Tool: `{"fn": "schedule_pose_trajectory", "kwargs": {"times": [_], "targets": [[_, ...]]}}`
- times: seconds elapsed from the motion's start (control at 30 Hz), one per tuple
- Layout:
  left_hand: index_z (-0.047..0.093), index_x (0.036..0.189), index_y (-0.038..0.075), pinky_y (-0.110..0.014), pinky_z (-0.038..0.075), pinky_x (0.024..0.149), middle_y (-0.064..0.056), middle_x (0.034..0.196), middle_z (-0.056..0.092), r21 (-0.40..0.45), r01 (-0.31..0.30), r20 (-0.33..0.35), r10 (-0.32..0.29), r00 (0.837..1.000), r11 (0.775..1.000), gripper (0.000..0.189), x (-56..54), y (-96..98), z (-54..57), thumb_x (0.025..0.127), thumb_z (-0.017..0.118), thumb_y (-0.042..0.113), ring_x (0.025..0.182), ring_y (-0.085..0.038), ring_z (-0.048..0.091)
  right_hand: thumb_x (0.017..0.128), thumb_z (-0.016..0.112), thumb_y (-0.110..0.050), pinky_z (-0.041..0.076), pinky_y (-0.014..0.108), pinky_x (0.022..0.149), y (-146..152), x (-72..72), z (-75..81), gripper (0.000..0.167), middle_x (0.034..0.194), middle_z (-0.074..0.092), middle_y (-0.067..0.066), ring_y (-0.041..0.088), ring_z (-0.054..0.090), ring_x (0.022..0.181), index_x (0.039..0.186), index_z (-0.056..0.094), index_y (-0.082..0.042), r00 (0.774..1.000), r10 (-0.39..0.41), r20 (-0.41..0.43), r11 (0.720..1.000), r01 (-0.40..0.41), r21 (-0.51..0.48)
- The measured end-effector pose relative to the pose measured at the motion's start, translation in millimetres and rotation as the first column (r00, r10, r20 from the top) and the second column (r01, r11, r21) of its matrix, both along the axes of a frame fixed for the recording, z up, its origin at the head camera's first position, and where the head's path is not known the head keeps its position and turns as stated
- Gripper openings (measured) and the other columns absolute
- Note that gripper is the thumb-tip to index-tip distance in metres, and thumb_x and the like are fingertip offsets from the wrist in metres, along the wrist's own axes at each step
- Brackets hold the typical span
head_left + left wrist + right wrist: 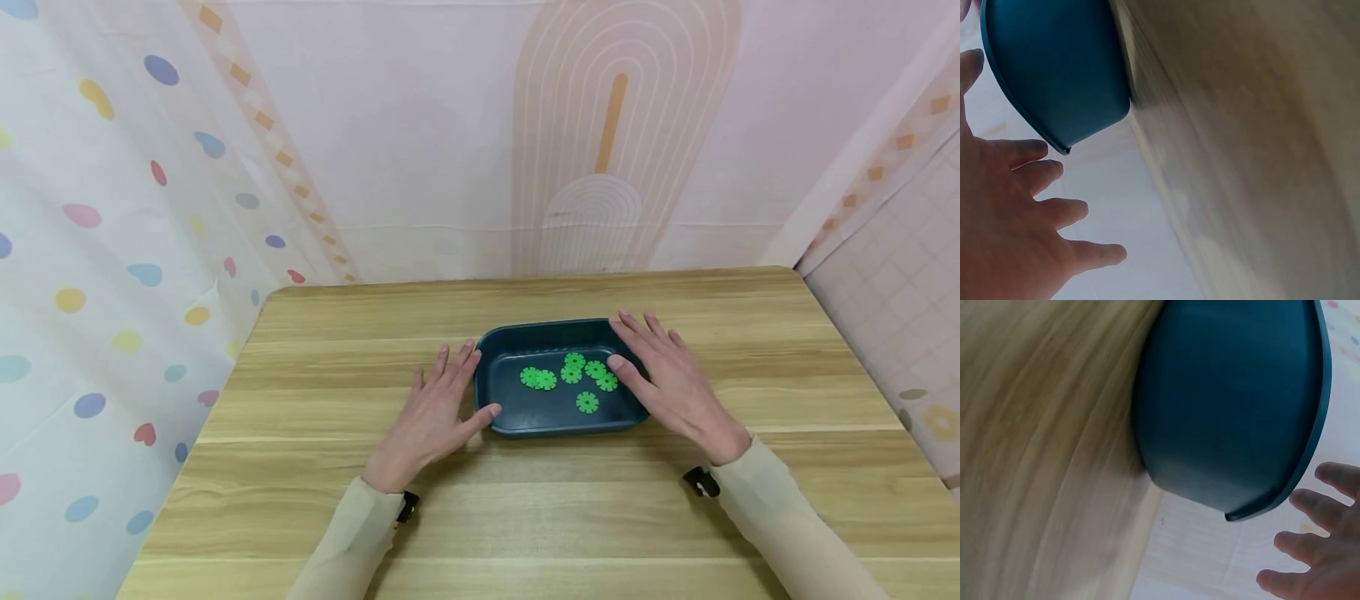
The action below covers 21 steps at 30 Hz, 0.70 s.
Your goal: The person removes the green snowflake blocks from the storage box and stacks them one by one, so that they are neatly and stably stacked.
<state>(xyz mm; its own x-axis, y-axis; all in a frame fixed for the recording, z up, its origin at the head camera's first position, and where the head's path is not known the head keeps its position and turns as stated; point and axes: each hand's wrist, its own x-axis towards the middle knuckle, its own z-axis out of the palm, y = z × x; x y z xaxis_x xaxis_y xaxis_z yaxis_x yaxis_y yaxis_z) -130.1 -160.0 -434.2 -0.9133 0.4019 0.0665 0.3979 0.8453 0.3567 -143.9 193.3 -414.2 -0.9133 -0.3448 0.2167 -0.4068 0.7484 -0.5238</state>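
A dark teal rectangular tray (525,421) with rounded corners sits on the wooden table. Several bright green notched discs (587,402) lie on its floor, some overlapping in pairs. At the tray's left end is my left hand (431,417), fingers spread and straight, thumb over the near left corner. My right hand (671,383) is at the other end, its fingers extended past the far right corner and its thumb over the inside. From the left wrist view, the fingertips are close beside the rim of the tray (1060,69). The right wrist view has straight fingers (1316,509) near the rim too.
The wooden table (337,375) reaches back to a pale patterned curtain (427,142). A dotted curtain (112,250) hangs along the left side. Dark straps with small devices (702,481) are at both wrists, below beige sleeves.
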Motion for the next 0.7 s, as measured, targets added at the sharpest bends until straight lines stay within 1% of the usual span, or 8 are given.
{"fn": "schedule_pose_trajectory", "kwargs": {"times": [0.1, 0.27, 0.4, 0.53, 0.7], "targets": [[0.025, 0.166, 0.011, -0.074, 0.016, 0.117, -0.007, 0.172, 0.017, -0.011, -0.001, 0.002, 0.001, 1.0, 1.0, 0.089, 0.0, 0.6, -0.5, 0.1, 0.053, 0.064, 0.158, -0.038, 0.01, 0.109, 0.046, -0.049, 0.014, 0.068, 0.121, -3, -0.6, 1.8, 0.066, 0.168, 0.031, 0.013, 0.041, 0.017, 0.156, 0.162, 0.037, -0.011, 1.0, 0.022, 0.004, 1.0, -0.022, -0.007], [0.026, 0.165, 0.01, -0.075, 0.016, 0.117, -0.009, 0.172, 0.018, -0.012, 0.006, 0.008, -0.006, 1.0, 1.0, 0.089, 0.0, 1.5, -1.1, 0.1, 0.055, 0.063, 0.158, -0.04, 0.011, 0.107, 0.051, -0.048, 0.015, 0.063, 0.123, -8, -2.7, 3.8, 0.067, 0.166, 0.035, 0.014, 0.036, 0.017, 0.157, 0.161, 0.039, -0.01, 0.998, 0.058, 0.032, 0.997, -0.057, -0.046], [0.026, 0.165, 0.01, -0.075, 0.016, 0.117, -0.01, 0.172, 0.019, -0.01, 0.005, 0.017, -0.005, 1.0, 1.0, 0.09, 0.1, 1.7, -1.4, 0.099, 0.055, 0.063, 0.158, -0.039, 0.01, 0.106, 0.054, -0.047, 0.017, 0.06, 0.124, -13, -4.3, 4.6, 0.066, 0.164, 0.039, 0.011, 0.033, 0.02, 0.157, 0.16, 0.041, -0.011, 0.996, 0.08, 0.048, 0.995, -0.077, -0.062], [0.025, 0.165, 0.01, -0.074, 0.016, 0.118, -0.009, 0.172, 0.019, -0.011, 0.002, 0.02, -0.001, 1.0, 1.0, 0.091, -0.3, 1.7, -2.4, 0.099, 0.055, 0.065, 0.158, -0.036, 0.008, 0.105, 0.057, -0.047, 0.018, 0.061, 0.123, -18, -6.5, 4.4, 0.066, 0.164, 0.04, 0.01, 0.034, 0.023, 0.156, 0.16, 0.042, -0.012, 0.992, 0.112, 0.064, 0.991, -0.107, -0.075], [0.025, 0.166, 0.011, -0.073, 0.016, 0.118, -0.008, 0.172, 0.019, -0.008, 0.004, 0.023, -0.004, 1.0, 1.0, 0.091, -0.6, 1.8, -4.2, 0.099, 0.054, 0.065, 0.158, -0.037, 0.01, 0.104, 0.06, -0.045, 0.019, 0.065, 0.121, -24, -9.1, 1.2, 0.065, 0.163, 0.041, 0.009, 0.035, 0.025, 0.155, 0.158, 0.044, -0.012, 0.985, 0.15, 0.084, 0.986, -0.142, -0.087]]}}
